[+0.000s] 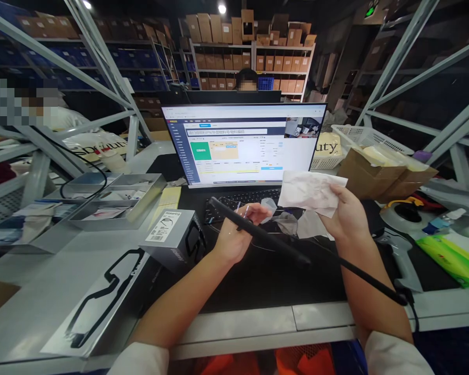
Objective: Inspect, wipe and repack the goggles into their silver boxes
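My right hand [349, 213] is closed on the edge of a crumpled white tissue [310, 192], raised before the lower right of the monitor [242, 151]. My left hand [236, 237] has its fingers curled over the keyboard's [214, 211] near side. Clear glints and a small dark piece show at its fingers, but what it holds cannot be made out. A blurred black rod [277, 245] crosses in front of this palm and hides part of it. Behind the hands lie clear plastic scraps [287, 223] and another white tissue [311, 225].
At left are a grey product box [172, 237], a long white box [97, 307] with a black outline print, and grey trays [121, 208]. At right sit a handheld scanner [400, 255], a tape dispenser [404, 214], a green packet [453, 258] and cardboard boxes [369, 174]. Metal posts flank the desk.
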Demonstrator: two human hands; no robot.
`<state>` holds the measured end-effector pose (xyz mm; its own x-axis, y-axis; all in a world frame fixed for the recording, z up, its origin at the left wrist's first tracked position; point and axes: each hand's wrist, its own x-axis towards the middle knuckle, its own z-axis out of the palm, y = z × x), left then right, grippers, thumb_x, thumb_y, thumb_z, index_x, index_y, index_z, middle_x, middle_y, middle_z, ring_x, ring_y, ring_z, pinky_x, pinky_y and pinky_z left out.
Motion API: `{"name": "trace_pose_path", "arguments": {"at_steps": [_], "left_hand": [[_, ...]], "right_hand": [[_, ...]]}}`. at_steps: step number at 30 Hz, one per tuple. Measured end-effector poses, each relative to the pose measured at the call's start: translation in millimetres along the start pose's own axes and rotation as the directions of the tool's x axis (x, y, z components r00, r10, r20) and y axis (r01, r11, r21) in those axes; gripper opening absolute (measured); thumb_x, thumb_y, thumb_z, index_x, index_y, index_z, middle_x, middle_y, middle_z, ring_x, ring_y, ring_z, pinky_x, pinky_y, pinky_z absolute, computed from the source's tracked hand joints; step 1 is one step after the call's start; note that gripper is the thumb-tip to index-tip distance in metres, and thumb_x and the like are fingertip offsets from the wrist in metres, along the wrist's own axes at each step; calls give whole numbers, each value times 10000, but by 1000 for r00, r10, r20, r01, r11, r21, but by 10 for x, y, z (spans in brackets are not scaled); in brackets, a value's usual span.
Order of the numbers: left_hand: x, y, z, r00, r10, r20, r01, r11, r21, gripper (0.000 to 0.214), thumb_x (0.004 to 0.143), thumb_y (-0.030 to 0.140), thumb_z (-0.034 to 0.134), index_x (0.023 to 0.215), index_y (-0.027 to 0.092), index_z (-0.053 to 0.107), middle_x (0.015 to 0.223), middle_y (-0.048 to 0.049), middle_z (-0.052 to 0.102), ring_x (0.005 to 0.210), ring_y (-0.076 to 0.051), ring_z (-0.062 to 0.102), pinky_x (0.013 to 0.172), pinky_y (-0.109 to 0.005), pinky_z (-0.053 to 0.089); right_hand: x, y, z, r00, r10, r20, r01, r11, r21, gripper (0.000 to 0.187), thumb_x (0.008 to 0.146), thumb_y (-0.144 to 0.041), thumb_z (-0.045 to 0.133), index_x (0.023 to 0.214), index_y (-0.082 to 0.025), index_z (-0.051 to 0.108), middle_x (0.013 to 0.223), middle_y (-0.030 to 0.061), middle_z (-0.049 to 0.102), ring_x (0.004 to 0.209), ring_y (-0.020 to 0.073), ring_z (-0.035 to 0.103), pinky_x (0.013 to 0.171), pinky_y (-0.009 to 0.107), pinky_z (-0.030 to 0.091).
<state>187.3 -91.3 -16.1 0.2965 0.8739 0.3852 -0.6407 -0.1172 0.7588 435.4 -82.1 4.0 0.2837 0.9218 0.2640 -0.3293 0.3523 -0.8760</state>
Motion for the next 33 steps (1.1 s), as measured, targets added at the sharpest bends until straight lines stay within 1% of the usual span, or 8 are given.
{"name": "trace_pose_path", "arguments": {"at_steps": [5,8,11,13,15,21,28,33], "left_hand": [[-18,-75,-27,1000,-21,-1,21,1000,-19,454,658,520,868,983,222,763,936,-63,751,945,-232,707,1010,-447,501],[-33,-124,-9,997,-76,-4,76,996,-48,446,657,502,875,984,221,763,918,-61,755,922,-229,711,975,-434,507],[-51,-164,23,994,-112,-7,111,992,-62,444,676,482,868,1019,227,748,919,-59,755,934,-239,710,951,-423,513],[-63,-183,36,990,-139,-13,138,988,-76,470,671,475,873,1046,229,732,941,-57,755,953,-242,706,955,-420,511],[-69,-196,35,985,-171,-19,169,981,-94,472,658,458,887,1037,228,724,962,-49,752,959,-231,703,963,-403,505],[-38,-191,-33,963,-241,-119,225,966,-130,477,576,409,939,953,221,715,943,-19,740,964,-212,697,973,-377,486],[-10,-152,-51,957,-263,-126,248,961,-123,506,551,444,941,937,208,714,864,-14,742,897,-225,711,883,-358,525],[-16,-156,-23,948,-289,-131,274,954,-122,533,581,462,924,1000,202,721,921,-37,750,885,-229,714,829,-356,544]], "right_hand": [[-293,26,286,989,-57,-137,63,997,41,280,884,-386,623,1086,-205,695,1213,74,714,1201,282,644,1019,466,549],[-485,11,418,989,-48,138,60,994,-89,370,922,-431,620,1224,-226,685,1292,69,681,1280,278,589,1110,467,472],[-577,-64,472,851,68,521,92,957,-275,477,969,-468,561,1408,-282,578,1504,46,509,1410,287,452,1197,496,346],[-576,-108,474,751,99,653,198,910,-365,471,993,-492,513,1433,-330,549,1590,-2,381,1487,286,322,1241,504,236],[-546,-123,460,694,96,714,313,853,-418,444,1008,-510,472,1416,-360,562,1627,-49,293,1525,274,222,1263,489,141],[-465,-77,419,615,80,785,491,740,-460,440,1021,-510,439,1421,-365,553,1659,-86,167,1554,265,0,1261,482,26],[-460,-117,418,567,125,814,483,751,-452,444,1021,-501,439,1409,-335,574,1658,-28,180,1554,280,5,1238,544,35],[-467,-118,412,542,138,829,456,780,-428,392,1021,-487,440,1321,-352,654,1656,-79,177,1556,255,-14,1247,515,33]]}}
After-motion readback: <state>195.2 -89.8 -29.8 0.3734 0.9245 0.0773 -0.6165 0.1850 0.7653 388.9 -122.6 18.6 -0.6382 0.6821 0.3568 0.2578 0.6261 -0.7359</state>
